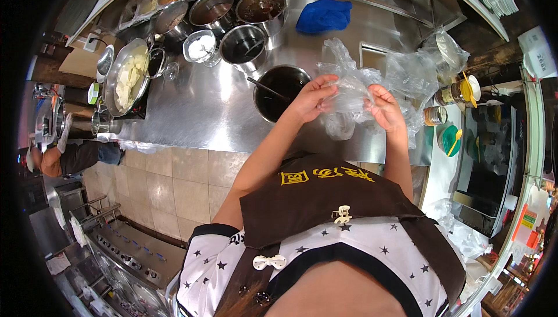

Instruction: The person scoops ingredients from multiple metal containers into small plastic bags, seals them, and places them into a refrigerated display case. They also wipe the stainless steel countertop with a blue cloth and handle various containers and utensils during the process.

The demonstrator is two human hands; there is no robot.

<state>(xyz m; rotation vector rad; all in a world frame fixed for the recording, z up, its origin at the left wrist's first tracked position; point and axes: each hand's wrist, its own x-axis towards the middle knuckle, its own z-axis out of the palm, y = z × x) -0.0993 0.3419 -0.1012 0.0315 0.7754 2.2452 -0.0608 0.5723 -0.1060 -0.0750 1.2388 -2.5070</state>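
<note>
My left hand (pixel 314 99) and my right hand (pixel 385 106) pinch a thin clear plastic bag (pixel 352 92) between them, above the steel counter. The bag is crumpled and slightly blurred. Beneath and around it lie more clear plastic bags (pixel 412 72), bunched together, so I cannot tell where one bag ends. A steel pot of dark liquid (pixel 272 92) stands just left of my left hand, with a dark-handled utensil (pixel 267 88) leaning in it. My left forearm partly hides that pot's near rim.
Steel pots (pixel 244 46) and a wide pan of pale chunks (pixel 132 79) stand left on the counter (pixel 196 112). A blue cloth (pixel 324 15) lies behind. Jars (pixel 453 93) and a green tub (pixel 450 141) are right. Another person (pixel 74 157) stands far left.
</note>
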